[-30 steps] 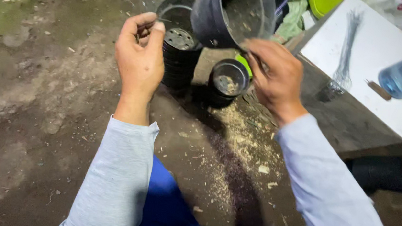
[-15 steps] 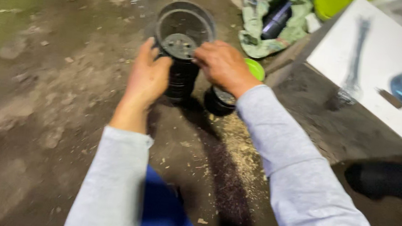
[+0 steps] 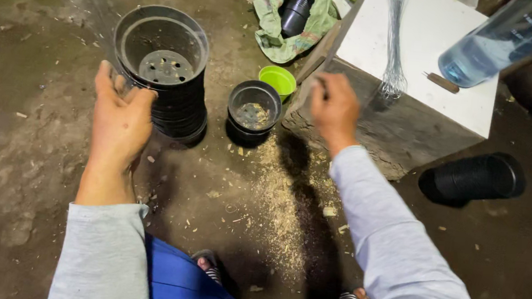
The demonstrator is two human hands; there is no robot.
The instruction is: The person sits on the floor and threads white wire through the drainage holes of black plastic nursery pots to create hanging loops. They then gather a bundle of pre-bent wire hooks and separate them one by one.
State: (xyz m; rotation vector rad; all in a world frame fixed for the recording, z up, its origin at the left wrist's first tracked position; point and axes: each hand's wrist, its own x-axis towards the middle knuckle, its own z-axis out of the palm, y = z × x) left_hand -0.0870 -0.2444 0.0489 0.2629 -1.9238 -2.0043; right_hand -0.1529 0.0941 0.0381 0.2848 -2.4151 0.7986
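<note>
The left hand [image 3: 119, 119] rests with spread fingers against the near side of a stack of black pots [image 3: 167, 78] standing on the dirt floor [image 3: 13, 144]. The right hand [image 3: 334, 107] is raised at the near edge of the white-topped block [image 3: 428, 87], fingers curled loosely, pinching nothing I can make out. A small black pot [image 3: 254, 111] holding husk stands between the hands, a green cup [image 3: 277, 79] just behind it.

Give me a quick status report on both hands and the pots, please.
Left hand open against stack of black pots. Right hand loosely closed, empty, above small black pot. Sawdust on ground between.
</note>
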